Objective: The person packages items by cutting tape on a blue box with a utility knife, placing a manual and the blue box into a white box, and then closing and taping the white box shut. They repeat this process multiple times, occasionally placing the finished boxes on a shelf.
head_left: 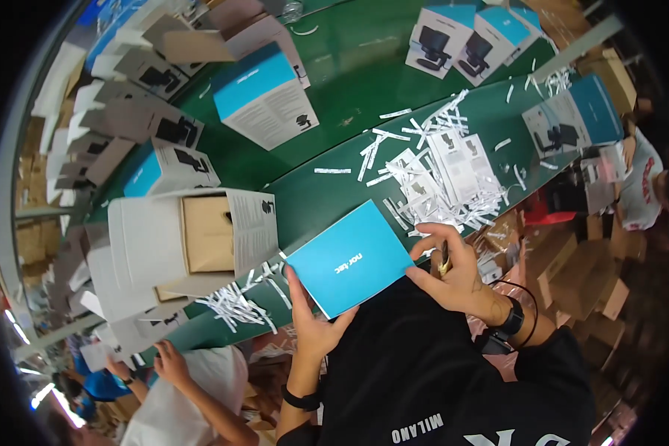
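A flat blue box (349,260) with white lettering is held tilted above the near edge of the green table. My left hand (316,323) grips its lower-left side, thumb and fingers at the edges. At the box's right corner, my right hand (453,275) has its thumb and bent forefinger closed on the edge. A small dark and yellowish item (444,262) shows among the right hand's fingers; its kind is unclear. Beyond that hand lies a heap of printed paper strips (453,182). An opened white carton (145,253) with a brown cardboard insert (208,234) stands to the left.
Blue-and-white cartons (267,97) stand at the far left, some with raised flaps. More cartons (442,41) stand far right. Another strip pile (238,306) lies near the left edge. A co-worker's hand (171,363) is at lower left; another person (643,182) is at right.
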Available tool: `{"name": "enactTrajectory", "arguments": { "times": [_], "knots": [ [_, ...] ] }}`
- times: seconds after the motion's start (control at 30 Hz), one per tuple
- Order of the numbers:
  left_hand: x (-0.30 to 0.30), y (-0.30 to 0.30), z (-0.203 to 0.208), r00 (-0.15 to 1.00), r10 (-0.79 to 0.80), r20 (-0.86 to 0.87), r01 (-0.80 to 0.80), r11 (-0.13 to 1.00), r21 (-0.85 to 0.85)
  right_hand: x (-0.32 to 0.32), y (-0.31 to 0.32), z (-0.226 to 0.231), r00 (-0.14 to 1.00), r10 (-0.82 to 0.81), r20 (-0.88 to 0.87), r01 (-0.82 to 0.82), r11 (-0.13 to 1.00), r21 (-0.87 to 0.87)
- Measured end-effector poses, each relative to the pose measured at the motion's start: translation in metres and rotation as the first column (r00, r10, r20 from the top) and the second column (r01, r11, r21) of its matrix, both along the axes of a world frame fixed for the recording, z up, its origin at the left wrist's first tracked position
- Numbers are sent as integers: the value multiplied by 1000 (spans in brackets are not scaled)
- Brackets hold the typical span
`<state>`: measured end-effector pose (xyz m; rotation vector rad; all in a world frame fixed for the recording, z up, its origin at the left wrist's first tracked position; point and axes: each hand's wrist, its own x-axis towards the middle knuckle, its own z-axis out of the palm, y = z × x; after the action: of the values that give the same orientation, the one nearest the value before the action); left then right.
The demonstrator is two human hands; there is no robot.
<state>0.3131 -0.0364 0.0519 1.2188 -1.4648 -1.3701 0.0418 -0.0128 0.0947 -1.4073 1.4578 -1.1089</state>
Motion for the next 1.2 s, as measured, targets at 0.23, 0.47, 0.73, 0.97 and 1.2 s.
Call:
{"name": "enactTrajectory", "arguments": {
  "times": [0.23,0.47,0.73,0.97,1.2],
  "knots": [
    [8,19,-26,934,21,356,32,989,-142,6,-24,17,972,-11,234,-73,935,346],
    [-12,14,-2,950,113,292,-46,973,-225,19,-12,38,818,-239,524,-118,821,558],
    [-18,29,-57,839,0,544,113,978,-175,13,-8,48,888,-253,384,22,857,515],
    [-45,1,3,942,63,330,52,943,-328,9,1,39,796,-385,467,204,897,392],
    [-58,2,-27,998,29,-59,-28,1000,11,-3,0,65,499,-386,776,-4,894,448]
  ]
}}
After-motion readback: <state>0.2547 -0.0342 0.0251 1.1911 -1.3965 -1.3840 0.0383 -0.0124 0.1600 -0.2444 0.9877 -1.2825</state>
